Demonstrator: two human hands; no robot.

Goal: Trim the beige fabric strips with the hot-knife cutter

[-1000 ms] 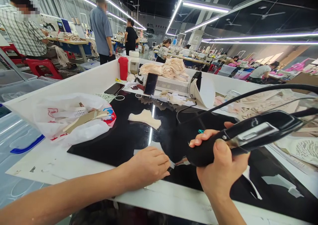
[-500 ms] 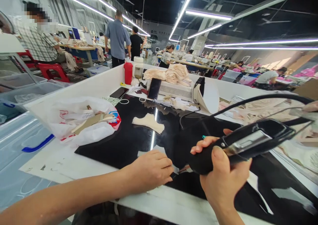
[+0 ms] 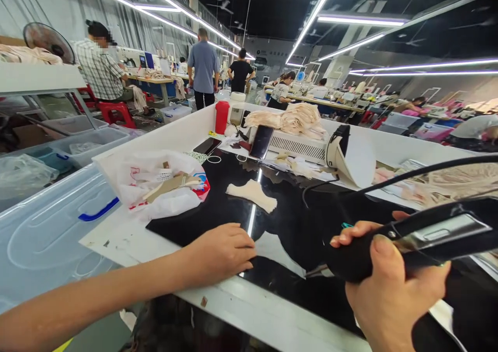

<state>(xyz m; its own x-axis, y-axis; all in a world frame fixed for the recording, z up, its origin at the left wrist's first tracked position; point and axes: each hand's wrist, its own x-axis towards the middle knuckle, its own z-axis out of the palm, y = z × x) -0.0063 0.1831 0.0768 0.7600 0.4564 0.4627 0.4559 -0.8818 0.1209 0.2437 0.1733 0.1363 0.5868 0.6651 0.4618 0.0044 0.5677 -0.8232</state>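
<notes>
My right hand (image 3: 392,284) is wrapped round a black corded hand tool (image 3: 439,233) with a silver metal plate on its side. The tool's narrow metal tip (image 3: 319,272) meets the right end of a pale grey, thin sheet-like piece (image 3: 274,251) on the glossy black work surface (image 3: 221,201). My left hand (image 3: 225,252) rests low on the left end of that piece, fingers bent and close together over its edge; the thumb is hidden. Beyond it lies a cream fabric piece (image 3: 252,194), untouched.
A white plastic bag (image 3: 167,204) with offcuts sits left. Phones (image 3: 261,142), a red bottle (image 3: 221,117), a vented white device (image 3: 295,147) and stacked cream fabric (image 3: 299,118) line the back. A black cable (image 3: 412,173) arches at right. Other people work farther off.
The view has turned left, so the table appears farther right. My left hand has slid left relative to the table, uncovering more of the pale piece. My right hand keeps hold of the tool.
</notes>
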